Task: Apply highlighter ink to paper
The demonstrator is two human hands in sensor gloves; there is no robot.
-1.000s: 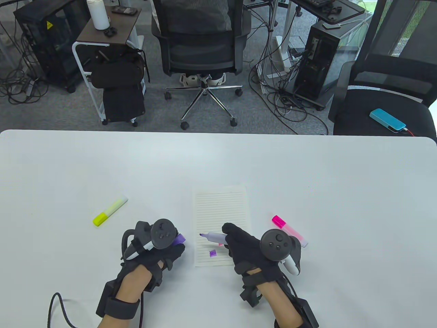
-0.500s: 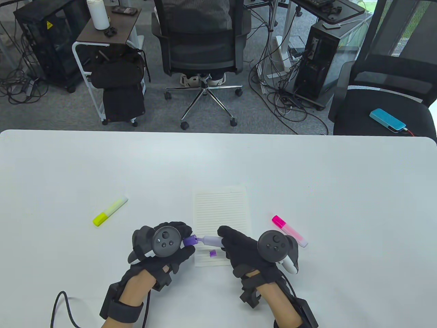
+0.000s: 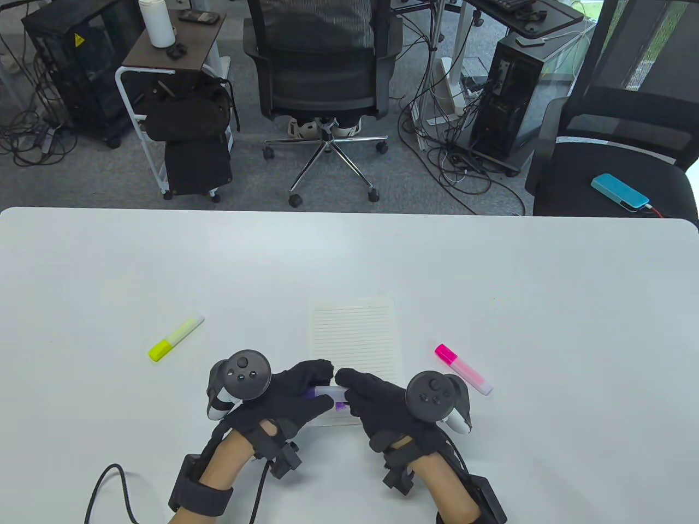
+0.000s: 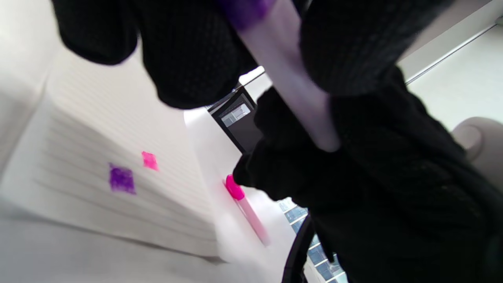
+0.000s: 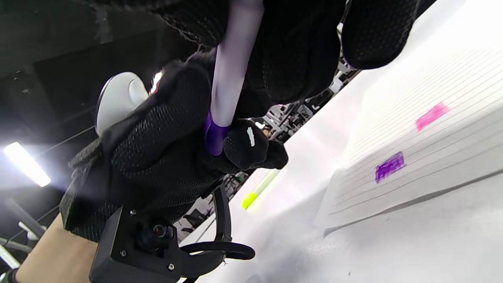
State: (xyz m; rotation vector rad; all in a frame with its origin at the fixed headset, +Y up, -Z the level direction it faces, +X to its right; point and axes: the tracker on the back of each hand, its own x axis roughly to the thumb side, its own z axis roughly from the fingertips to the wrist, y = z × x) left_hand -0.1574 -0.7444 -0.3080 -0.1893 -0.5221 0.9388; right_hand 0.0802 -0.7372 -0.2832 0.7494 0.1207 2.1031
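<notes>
The purple highlighter (image 3: 327,391) hangs level over the near end of the lined paper (image 3: 355,333), held from both ends. My left hand (image 3: 322,385) grips its dark purple cap (image 5: 214,137), which sits over the tip. My right hand (image 3: 345,386) grips the pale lilac barrel (image 4: 290,78). On the paper lie a small purple mark (image 5: 389,166) and a small pink mark (image 5: 432,116); in the table view only the purple mark (image 3: 342,406) shows, between the hands.
A yellow highlighter (image 3: 176,337) lies capped to the left of the paper. A pink highlighter (image 3: 463,369) lies to the right, close behind my right hand. The white table (image 3: 491,273) runs wide on all sides; office chairs stand beyond its far edge.
My left hand came in from the left with the cap and met the pen. The bare tip seen a second ago is now inside the cap. Both hands sit closer together.
</notes>
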